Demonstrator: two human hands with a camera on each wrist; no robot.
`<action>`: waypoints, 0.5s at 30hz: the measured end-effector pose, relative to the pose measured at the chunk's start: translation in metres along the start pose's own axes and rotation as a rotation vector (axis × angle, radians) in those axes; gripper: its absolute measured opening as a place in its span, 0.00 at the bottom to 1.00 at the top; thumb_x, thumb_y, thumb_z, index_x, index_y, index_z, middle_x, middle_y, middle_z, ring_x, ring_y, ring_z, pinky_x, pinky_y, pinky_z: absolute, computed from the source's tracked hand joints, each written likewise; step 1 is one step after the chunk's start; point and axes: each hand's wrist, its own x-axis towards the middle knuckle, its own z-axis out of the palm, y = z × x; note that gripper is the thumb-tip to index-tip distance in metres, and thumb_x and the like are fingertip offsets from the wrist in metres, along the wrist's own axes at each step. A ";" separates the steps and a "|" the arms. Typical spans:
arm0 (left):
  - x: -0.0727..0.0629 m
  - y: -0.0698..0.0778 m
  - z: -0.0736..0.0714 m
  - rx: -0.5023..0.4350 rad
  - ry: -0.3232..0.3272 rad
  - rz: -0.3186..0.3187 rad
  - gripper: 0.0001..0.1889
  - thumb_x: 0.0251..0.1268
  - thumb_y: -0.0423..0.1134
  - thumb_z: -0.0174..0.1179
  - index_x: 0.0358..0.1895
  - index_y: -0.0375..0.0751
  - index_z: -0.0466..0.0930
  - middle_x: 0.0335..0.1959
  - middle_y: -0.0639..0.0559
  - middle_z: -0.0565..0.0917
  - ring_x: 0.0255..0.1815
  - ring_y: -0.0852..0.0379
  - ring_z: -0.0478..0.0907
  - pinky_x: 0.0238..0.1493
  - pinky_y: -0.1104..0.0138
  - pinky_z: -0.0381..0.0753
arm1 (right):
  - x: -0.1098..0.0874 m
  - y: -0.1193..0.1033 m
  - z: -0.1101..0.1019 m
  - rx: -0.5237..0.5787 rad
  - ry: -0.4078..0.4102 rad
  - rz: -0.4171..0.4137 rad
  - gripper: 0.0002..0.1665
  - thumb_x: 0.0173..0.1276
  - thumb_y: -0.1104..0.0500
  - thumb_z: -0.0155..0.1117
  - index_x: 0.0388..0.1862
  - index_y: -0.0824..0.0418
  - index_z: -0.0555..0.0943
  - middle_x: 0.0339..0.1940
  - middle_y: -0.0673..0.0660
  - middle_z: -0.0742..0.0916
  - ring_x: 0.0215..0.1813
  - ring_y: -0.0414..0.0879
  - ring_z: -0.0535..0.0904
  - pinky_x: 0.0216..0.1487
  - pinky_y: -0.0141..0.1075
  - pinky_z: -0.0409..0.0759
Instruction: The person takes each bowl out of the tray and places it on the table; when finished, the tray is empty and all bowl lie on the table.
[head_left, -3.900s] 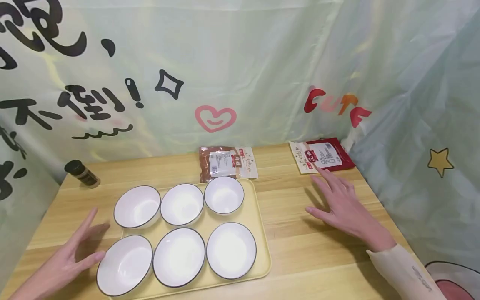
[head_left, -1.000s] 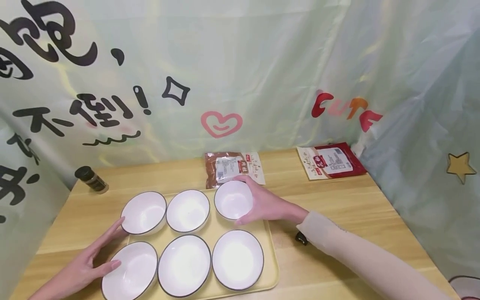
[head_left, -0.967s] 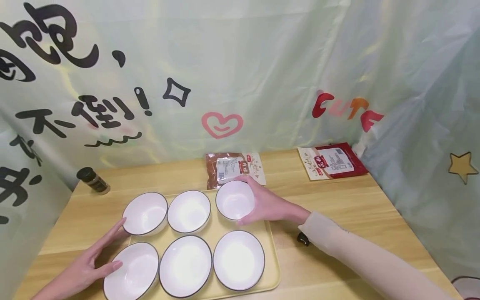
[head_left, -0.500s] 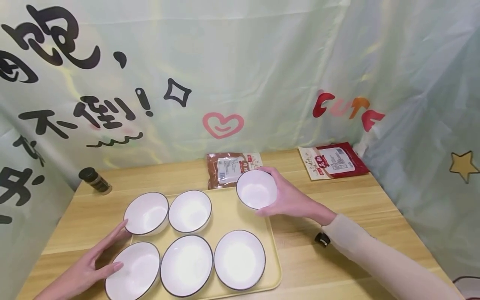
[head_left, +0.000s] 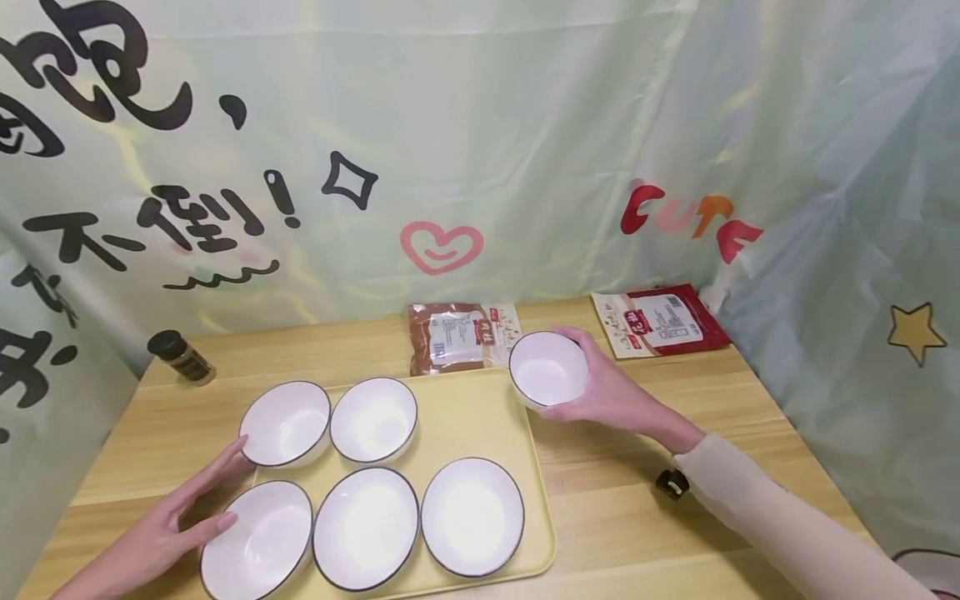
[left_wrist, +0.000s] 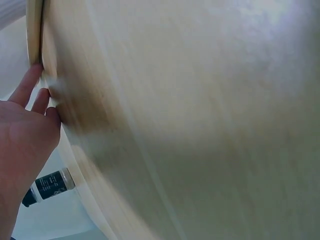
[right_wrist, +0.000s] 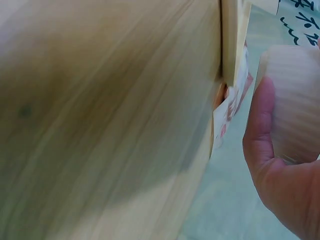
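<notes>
A pale green cloth [head_left: 517, 125], printed with large black characters and colourful drawings, was hung as the backdrop. Below it, a wooden tabletop [head_left: 615, 508] was shown from above, and on this a yellow tray [head_left: 465, 417] was laid. At the lower right, a pale sleeve [head_left: 780, 508] was seen. The left grip [head_left: 163, 527] was spread wide beside the tray's left edge, with nothing clasped; its thumb was seen over the rim of the near left bowl [head_left: 257, 542], though whether the rim was touched could not be told. By the right grip [head_left: 609, 390], curved closely round its side, a small bowl [head_left: 550, 369] was held raised near the tray's far right corner, thumb on the near side and fingers on the far side. Five bowls [head_left: 366, 527], white with dark rims, were arranged on the tray, two behind and three in front. Behind the tray, a brown packet [head_left: 450, 337] was laid flat, with a red packet [head_left: 663, 321] to its right. At the far left, a black-capped jar [head_left: 182, 358] was stood.
</notes>
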 end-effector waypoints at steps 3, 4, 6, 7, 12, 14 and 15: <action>-0.001 0.000 -0.001 -0.004 0.004 -0.007 0.47 0.78 0.27 0.63 0.92 0.51 0.48 0.80 0.73 0.68 0.78 0.83 0.56 0.65 0.87 0.53 | -0.002 0.004 -0.004 -0.014 0.005 0.010 0.73 0.51 0.52 0.94 0.87 0.53 0.56 0.78 0.66 0.70 0.70 0.68 0.74 0.64 0.65 0.78; -0.001 0.001 -0.001 -0.007 0.005 -0.010 0.47 0.78 0.27 0.63 0.92 0.51 0.48 0.80 0.73 0.68 0.77 0.83 0.56 0.65 0.87 0.53 | -0.002 0.005 -0.005 -0.021 0.008 0.014 0.73 0.51 0.51 0.94 0.87 0.53 0.55 0.78 0.66 0.70 0.70 0.67 0.75 0.64 0.65 0.78; -0.001 0.001 -0.002 -0.001 0.003 -0.022 0.46 0.79 0.28 0.63 0.92 0.52 0.48 0.80 0.74 0.67 0.77 0.84 0.55 0.64 0.88 0.52 | -0.003 0.007 -0.006 -0.034 0.011 0.019 0.73 0.51 0.49 0.94 0.87 0.54 0.55 0.78 0.66 0.70 0.69 0.67 0.75 0.65 0.64 0.78; -0.001 0.001 -0.002 -0.001 0.002 -0.035 0.46 0.80 0.29 0.63 0.92 0.54 0.48 0.80 0.75 0.67 0.77 0.85 0.55 0.64 0.88 0.52 | -0.003 0.009 -0.007 -0.040 0.012 0.021 0.74 0.51 0.48 0.94 0.87 0.54 0.55 0.78 0.66 0.70 0.69 0.66 0.75 0.65 0.63 0.77; 0.001 0.001 -0.002 -0.024 -0.007 -0.067 0.44 0.83 0.31 0.60 0.92 0.56 0.48 0.79 0.75 0.68 0.76 0.86 0.56 0.63 0.88 0.55 | -0.003 0.016 -0.007 -0.060 0.016 0.025 0.75 0.50 0.47 0.94 0.86 0.57 0.55 0.77 0.67 0.71 0.69 0.65 0.75 0.66 0.62 0.76; 0.001 0.000 -0.002 -0.031 -0.006 -0.049 0.43 0.83 0.29 0.59 0.92 0.54 0.49 0.79 0.73 0.69 0.77 0.84 0.58 0.65 0.87 0.56 | -0.003 0.018 -0.007 -0.061 0.016 0.026 0.75 0.49 0.48 0.95 0.86 0.58 0.55 0.77 0.67 0.71 0.69 0.65 0.75 0.66 0.62 0.76; 0.002 0.000 -0.001 -0.033 -0.006 -0.037 0.43 0.83 0.29 0.59 0.92 0.53 0.49 0.79 0.73 0.69 0.77 0.83 0.58 0.65 0.86 0.57 | -0.004 0.020 -0.007 -0.062 0.017 0.026 0.75 0.49 0.48 0.95 0.86 0.59 0.55 0.77 0.67 0.71 0.69 0.65 0.75 0.66 0.62 0.76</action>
